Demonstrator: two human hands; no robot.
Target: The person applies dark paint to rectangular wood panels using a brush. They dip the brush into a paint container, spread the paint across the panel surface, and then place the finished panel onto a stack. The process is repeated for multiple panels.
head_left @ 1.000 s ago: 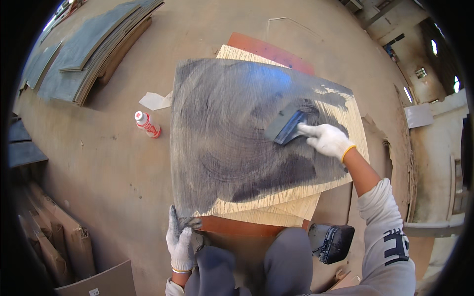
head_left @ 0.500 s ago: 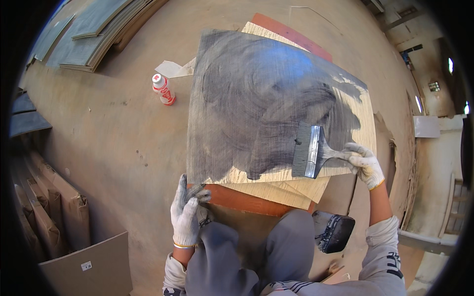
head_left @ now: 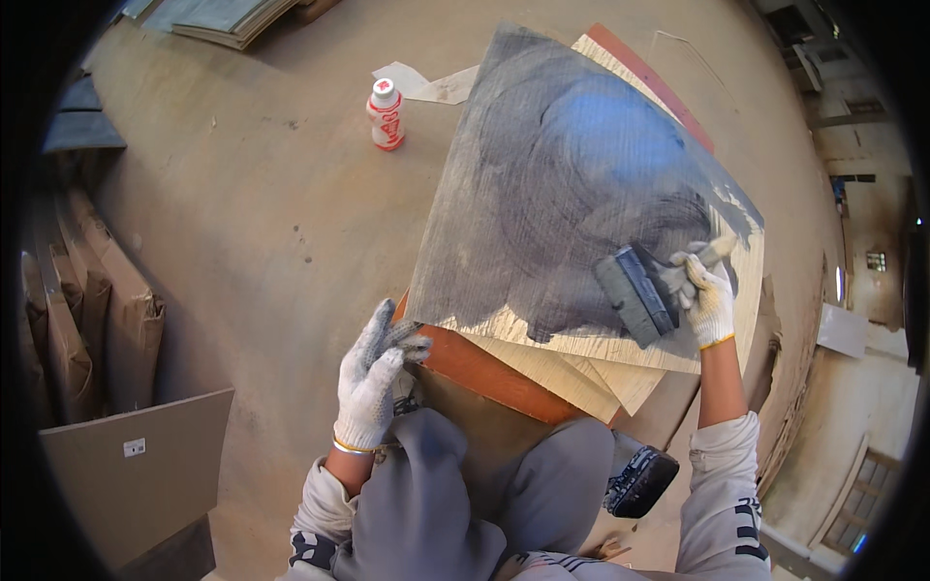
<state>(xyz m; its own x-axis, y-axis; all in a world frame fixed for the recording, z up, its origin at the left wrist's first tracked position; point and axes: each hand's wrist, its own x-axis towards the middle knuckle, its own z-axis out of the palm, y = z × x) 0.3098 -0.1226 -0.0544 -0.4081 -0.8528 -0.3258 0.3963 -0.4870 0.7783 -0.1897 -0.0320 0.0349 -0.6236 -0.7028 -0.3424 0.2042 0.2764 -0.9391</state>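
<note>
At right of frame, the right grip (head_left: 705, 295) clamps a wide brush (head_left: 636, 295) against the grey-coated board (head_left: 542, 194); the left grip (head_left: 373, 378) pinches the board's lower-left corner.

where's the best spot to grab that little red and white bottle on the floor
Probably around the red-labelled body of the bottle, just below its white cap. It stands upright on bare floor, so come in level from the person's near side, where nothing crowds it; paper scraps lie beyond it. The left hand is nearer.
</note>
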